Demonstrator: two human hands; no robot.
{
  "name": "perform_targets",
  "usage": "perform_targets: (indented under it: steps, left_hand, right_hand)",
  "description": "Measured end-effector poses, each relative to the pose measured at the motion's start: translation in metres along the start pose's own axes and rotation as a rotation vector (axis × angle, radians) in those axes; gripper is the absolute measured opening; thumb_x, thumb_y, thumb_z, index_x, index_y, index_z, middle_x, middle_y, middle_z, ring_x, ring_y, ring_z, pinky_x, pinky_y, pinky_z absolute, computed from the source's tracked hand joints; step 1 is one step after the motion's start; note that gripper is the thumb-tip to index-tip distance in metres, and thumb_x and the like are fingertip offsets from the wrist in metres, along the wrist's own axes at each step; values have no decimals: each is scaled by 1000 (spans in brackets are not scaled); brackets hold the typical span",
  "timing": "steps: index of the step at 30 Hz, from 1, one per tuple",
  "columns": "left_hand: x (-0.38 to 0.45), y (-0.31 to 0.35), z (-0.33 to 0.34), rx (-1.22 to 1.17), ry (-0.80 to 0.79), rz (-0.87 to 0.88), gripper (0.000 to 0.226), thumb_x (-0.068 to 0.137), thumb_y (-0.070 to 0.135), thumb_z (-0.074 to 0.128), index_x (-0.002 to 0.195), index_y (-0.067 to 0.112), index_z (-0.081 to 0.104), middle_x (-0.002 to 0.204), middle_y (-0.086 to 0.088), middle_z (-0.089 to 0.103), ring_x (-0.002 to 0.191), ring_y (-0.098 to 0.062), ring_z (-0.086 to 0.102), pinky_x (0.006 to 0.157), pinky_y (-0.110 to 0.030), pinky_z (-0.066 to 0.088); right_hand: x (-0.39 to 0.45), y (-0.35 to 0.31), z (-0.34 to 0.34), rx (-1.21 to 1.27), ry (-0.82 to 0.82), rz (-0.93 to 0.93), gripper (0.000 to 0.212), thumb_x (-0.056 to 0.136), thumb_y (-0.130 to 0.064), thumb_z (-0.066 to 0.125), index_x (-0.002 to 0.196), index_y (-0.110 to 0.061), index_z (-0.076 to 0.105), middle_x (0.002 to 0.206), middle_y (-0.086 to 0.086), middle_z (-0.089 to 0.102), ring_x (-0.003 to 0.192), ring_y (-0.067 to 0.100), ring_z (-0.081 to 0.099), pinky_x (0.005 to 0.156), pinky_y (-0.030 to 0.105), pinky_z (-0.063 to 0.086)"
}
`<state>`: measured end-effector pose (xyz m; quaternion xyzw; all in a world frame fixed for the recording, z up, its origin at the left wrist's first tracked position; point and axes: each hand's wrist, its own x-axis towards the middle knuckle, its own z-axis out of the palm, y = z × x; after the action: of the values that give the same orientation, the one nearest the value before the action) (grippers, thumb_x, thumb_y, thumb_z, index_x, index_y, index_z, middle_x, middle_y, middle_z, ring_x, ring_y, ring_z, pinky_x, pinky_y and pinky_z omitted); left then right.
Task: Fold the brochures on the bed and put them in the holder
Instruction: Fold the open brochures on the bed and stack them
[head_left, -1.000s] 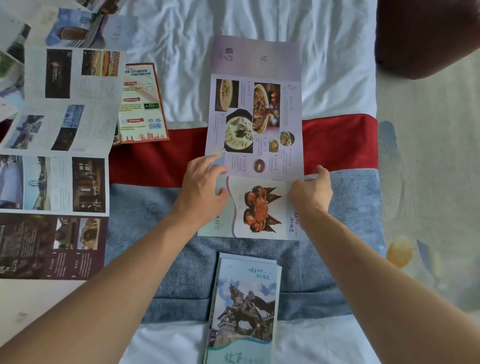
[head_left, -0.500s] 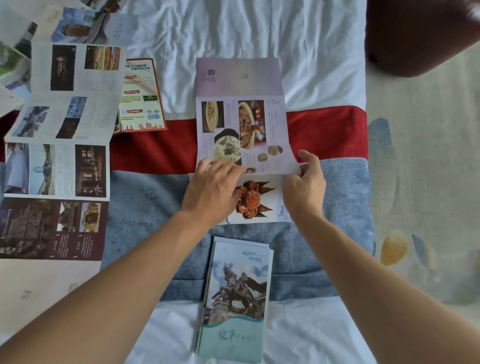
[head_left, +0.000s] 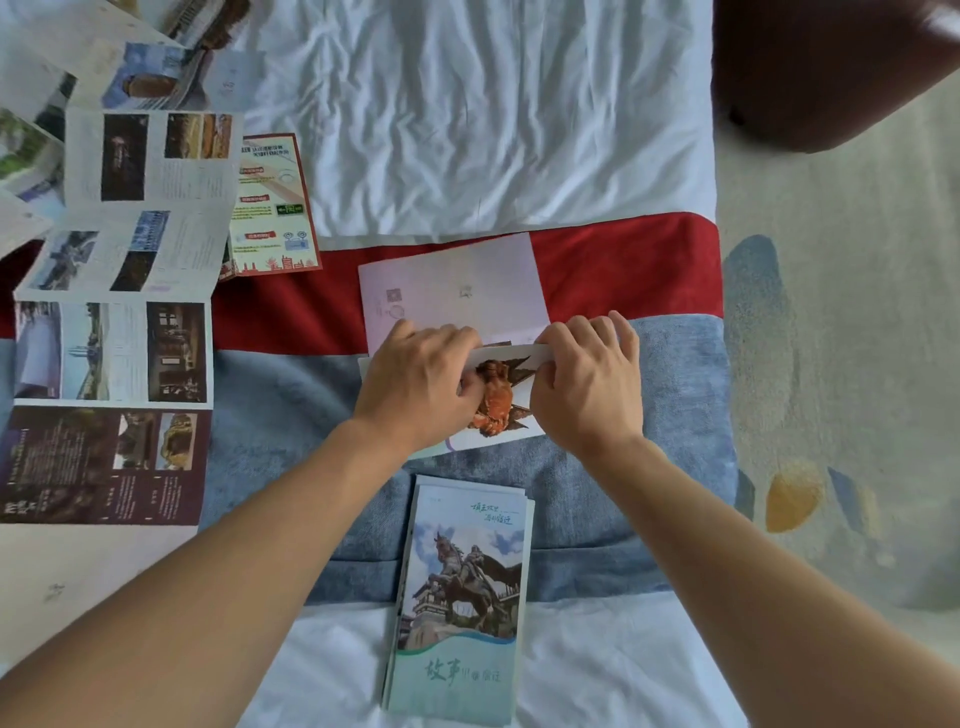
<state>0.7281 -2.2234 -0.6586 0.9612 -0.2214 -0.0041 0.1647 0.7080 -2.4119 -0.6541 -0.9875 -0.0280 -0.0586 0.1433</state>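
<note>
Soft bedding, white sheet (head_left: 467, 130) crossed by a red and blue runner (head_left: 291, 312), is being used as the folding surface, with patterned carpet (head_left: 841, 312) lying past the right edge. Mid-runner, the crab brochure (head_left: 498, 387) is being gripped by the left hand (head_left: 415, 384) and the right hand (head_left: 587, 384), fingers curled over its fold. A skewed crease is being risked, since the bedding gives. One folded brochure (head_left: 460, 597) is lying at the near edge; no holder is being shown.

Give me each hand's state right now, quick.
Left hand: gripping the folded paper brochure with the orange crab picture.
Right hand: gripping the same brochure's fold.
</note>
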Motion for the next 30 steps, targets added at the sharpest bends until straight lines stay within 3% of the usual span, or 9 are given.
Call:
perform_targets:
  steps: [8,12,15,17,22,26,30]
  left_hand:
    - [18,-22,8,42,-55,-75,16,86,14,61,102,12,64,96,-5,59,87,-26,58,81,-40,42]
    - [27,-35,18,62,-240,-137,38,88,33,63,122,15,57,117,-4,54,107,-25,52,91,-41,43]
    - [29,-45,30,84,-337,-166,52,86,43,62,131,19,51,135,-5,46,123,-26,41,93,-44,45]
    - [30,-47,35,93,-352,-185,56,83,46,64,131,20,50,141,-6,42,130,-28,36,93,-47,45]
    - [29,-49,42,96,-342,-232,63,79,51,67,134,25,49,149,-8,32,143,-30,22,101,-55,38]
    - [29,-49,40,108,-303,-185,67,81,55,64,138,24,47,151,-10,33,144,-33,23,110,-56,29]
    - [26,-44,37,89,-279,-157,75,84,57,57,146,21,37,155,-12,30,148,-32,19,121,-50,15]
  right_hand:
    - [27,11,19,-14,-94,12,19,81,-7,55,96,-10,66,96,7,61,96,30,54,101,44,38]
    - [39,12,35,21,-210,22,22,85,-8,54,104,-8,64,118,10,59,111,32,53,97,45,42]
    - [47,11,47,49,-327,48,27,88,-7,50,113,-6,61,145,13,45,132,36,40,99,47,44]
    - [51,11,54,52,-374,65,30,87,-7,50,116,-7,59,152,12,37,133,37,38,100,48,45]
    - [56,12,62,107,-323,209,36,81,-11,56,117,-10,54,143,13,37,104,41,54,76,52,53]
    - [61,10,61,203,-281,304,60,76,-10,54,135,-16,46,138,10,37,85,35,59,63,40,49]
    - [64,9,53,513,-283,630,72,75,-8,50,145,-19,40,119,6,59,96,25,61,76,31,52]
